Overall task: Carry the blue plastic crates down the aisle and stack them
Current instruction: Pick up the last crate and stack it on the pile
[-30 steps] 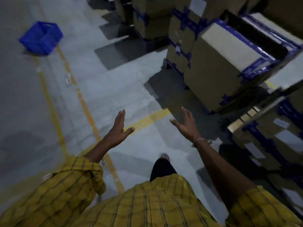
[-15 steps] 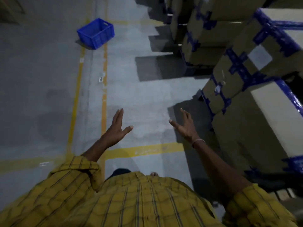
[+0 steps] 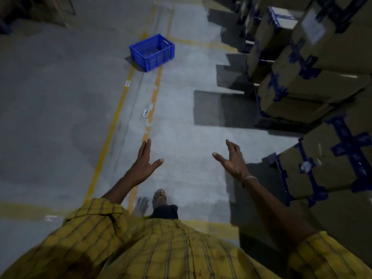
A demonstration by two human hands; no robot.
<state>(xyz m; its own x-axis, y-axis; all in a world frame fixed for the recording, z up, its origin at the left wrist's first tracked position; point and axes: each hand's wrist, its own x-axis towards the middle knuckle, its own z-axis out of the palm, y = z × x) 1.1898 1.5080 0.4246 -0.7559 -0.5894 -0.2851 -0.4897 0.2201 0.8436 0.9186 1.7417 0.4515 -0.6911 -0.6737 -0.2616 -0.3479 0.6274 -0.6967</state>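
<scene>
Your bare left hand (image 3: 144,165) and right hand (image 3: 231,162) reach forward, empty, fingers spread, palms facing inward.

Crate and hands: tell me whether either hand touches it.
Apart. The head view shows bare floor between the crate and both open hands, left and right.

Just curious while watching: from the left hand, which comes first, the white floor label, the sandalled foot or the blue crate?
1. Sandalled foot, just below and right of the left hand.
2. White floor label, ahead by the yellow line.
3. Blue crate, far up the aisle.
</scene>
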